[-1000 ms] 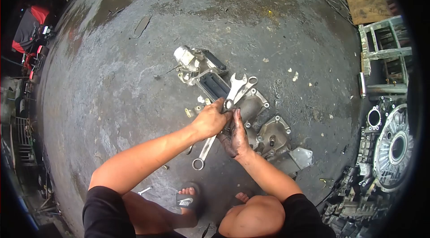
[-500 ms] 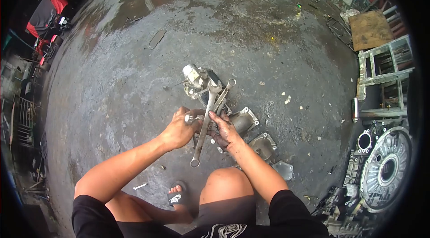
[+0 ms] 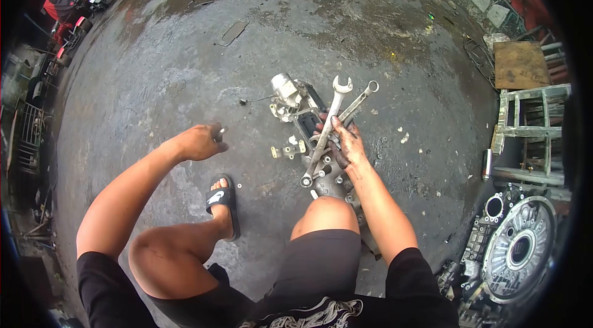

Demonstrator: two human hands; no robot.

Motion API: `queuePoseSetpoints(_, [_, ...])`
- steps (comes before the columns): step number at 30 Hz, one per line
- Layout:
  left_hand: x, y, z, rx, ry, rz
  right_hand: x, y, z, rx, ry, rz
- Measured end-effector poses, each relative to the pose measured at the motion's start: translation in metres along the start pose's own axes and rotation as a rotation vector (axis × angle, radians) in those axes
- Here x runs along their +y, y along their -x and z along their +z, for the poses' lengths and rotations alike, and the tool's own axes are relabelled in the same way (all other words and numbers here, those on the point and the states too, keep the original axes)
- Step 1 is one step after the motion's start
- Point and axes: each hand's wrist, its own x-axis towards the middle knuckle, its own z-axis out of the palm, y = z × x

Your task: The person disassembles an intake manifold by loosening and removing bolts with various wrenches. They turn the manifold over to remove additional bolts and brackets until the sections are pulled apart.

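My right hand [image 3: 347, 142], its fingers blackened with grease, is closed around a large combination wrench [image 3: 325, 135] and a second wrench [image 3: 359, 100] whose ring end points up and right. Both lie over a metal mechanical assembly [image 3: 307, 123] with a silver cylinder [image 3: 284, 88] on its far end. Off to the left, my left hand [image 3: 199, 141] is held away from the assembly, fingers curled. A small pale metal tip shows between its thumb and fingers; I cannot tell what it belongs to. A small metal bracket [image 3: 288, 150] lies beside the assembly.
At the right stand a large round metal housing [image 3: 520, 251], a metal frame [image 3: 536, 109] and a spray can [image 3: 487, 164]. A wooden board [image 3: 521, 65] leans above them. A thin oval gasket [image 3: 233, 33] lies on the stained concrete floor [image 3: 185, 81]. My sandalled foot [image 3: 221, 204] is below my left hand.
My left hand has moved left, away from the assembly and my right hand. My right hand has shifted up and right with the wrenches. The view has tilted and my left leg has moved.
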Motion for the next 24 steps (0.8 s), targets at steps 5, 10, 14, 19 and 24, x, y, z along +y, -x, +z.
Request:
queuePoseSetpoints(5, [-0.085,-0.068,0.059,0.072,-0.215,0.223,0.004,-0.014,0.021,-0.082,0.091,0.176])
queuePoseSetpoints(10, [-0.12,-0.146,0.114,0.07,-0.135,0.289,0.03,-0.025,0.034,-0.163,0.194,0.362])
queuePoseSetpoints(14, [-0.123,-0.214,0.151,0.065,0.003,0.342,0.06,-0.034,0.043,-0.152,0.161,0.423])
queuePoseSetpoints(19, [-0.105,-0.248,0.137,-0.391,0.495,0.246,0.093,-0.041,0.037,-0.114,0.116,0.432])
queuePoseSetpoints(24, [-0.092,-0.272,0.159,-0.666,0.781,0.196,0.1,-0.019,0.023,0.014,0.109,0.353])
